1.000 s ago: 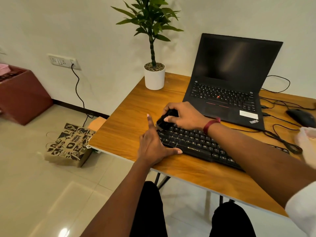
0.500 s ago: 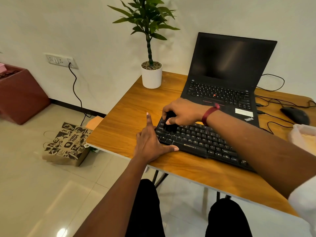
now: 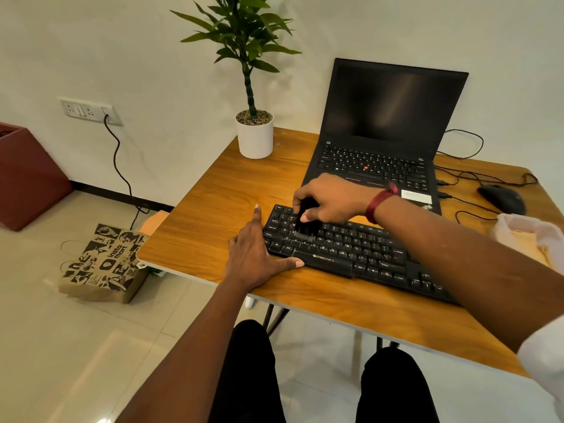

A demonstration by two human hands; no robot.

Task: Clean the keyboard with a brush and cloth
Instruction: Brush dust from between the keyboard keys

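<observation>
A black keyboard (image 3: 360, 251) lies on the wooden table (image 3: 213, 221), angled toward the front right. My right hand (image 3: 332, 198) grips a small black brush (image 3: 305, 228) whose bristles rest on the keys near the keyboard's left end. My left hand (image 3: 256, 254) lies flat at the keyboard's left edge, index finger straight along the side and thumb stretched along the front edge. A pale cloth (image 3: 531, 236) sits at the table's right edge, partly cut off.
An open black laptop (image 3: 387, 138) stands behind the keyboard. A potted plant (image 3: 254, 132) is at the back left corner, a black mouse (image 3: 502, 198) with cables at the back right. A printed paper bag (image 3: 103, 264) and a maroon box (image 3: 27, 175) sit on the floor to the left.
My right hand has drawn the brush from the keyboard's top left corner down onto the key rows. My left hand stays at the left edge. The camera view shifted slightly.
</observation>
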